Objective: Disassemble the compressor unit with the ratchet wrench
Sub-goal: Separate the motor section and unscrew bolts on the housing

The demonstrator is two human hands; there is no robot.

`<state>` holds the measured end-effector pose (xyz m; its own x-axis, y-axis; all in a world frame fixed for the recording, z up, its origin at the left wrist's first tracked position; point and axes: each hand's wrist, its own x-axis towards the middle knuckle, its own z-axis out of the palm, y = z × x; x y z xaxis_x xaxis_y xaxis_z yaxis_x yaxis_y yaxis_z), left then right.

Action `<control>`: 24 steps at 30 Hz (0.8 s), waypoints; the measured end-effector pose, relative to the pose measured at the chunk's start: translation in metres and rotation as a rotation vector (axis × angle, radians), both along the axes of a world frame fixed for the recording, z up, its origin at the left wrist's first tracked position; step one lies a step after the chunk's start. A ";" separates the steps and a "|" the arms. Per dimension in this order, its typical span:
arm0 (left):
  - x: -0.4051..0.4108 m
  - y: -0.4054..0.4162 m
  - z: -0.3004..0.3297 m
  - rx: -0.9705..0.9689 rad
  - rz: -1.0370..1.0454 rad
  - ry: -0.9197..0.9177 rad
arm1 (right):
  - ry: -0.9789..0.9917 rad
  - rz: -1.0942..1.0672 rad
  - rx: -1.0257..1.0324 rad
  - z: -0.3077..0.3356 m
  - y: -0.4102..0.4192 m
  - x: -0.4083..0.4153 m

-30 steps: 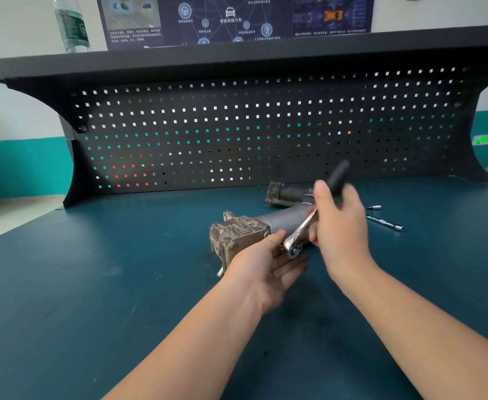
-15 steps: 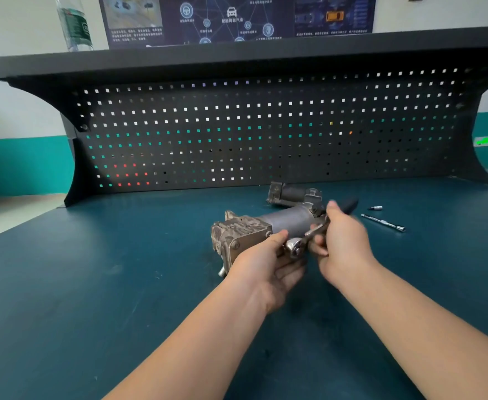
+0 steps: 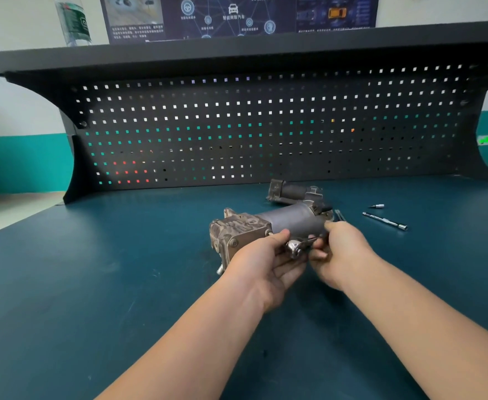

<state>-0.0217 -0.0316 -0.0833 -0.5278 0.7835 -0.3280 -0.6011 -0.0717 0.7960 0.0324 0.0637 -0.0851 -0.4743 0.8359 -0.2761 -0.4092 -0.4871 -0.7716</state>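
Ratchet wrench (image 3: 300,246) handle swung down, pointing right.

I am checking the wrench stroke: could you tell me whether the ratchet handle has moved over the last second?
Yes. The ratchet wrench handle in the right hand swung down from pointing up at the pegboard to lying low beside the compressor unit.

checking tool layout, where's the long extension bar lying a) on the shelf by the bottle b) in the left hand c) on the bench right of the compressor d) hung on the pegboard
c: the extension bar lies flat on the bench, right of the compressor unit.
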 end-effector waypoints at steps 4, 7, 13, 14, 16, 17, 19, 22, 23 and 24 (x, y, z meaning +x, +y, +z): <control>0.001 -0.001 -0.002 -0.020 -0.010 0.022 | -0.031 -0.141 0.469 0.009 -0.003 0.001; 0.003 -0.002 -0.002 -0.006 0.006 0.028 | -0.099 -0.220 1.126 0.015 -0.014 0.008; 0.001 -0.003 -0.001 0.033 0.010 -0.010 | -0.163 -0.298 1.353 0.011 -0.022 0.006; 0.000 -0.002 -0.001 0.026 0.011 -0.005 | -0.196 -0.320 1.255 0.011 -0.016 0.004; 0.001 -0.002 0.000 0.016 0.015 -0.007 | -0.259 -0.281 0.979 0.011 -0.003 0.002; 0.001 -0.002 0.001 0.016 0.017 -0.008 | -0.257 -0.226 0.794 0.010 0.003 0.002; 0.002 -0.001 0.001 0.014 0.024 -0.012 | -0.174 -0.077 0.375 0.007 0.009 0.001; 0.003 0.000 -0.001 0.002 0.021 -0.001 | -0.046 0.000 0.135 0.002 0.008 0.001; 0.003 -0.001 -0.001 -0.005 0.015 0.008 | -0.027 -0.041 0.220 0.002 0.007 0.000; 0.003 -0.001 -0.001 -0.012 0.010 0.017 | -0.016 -0.107 0.368 0.004 0.005 0.001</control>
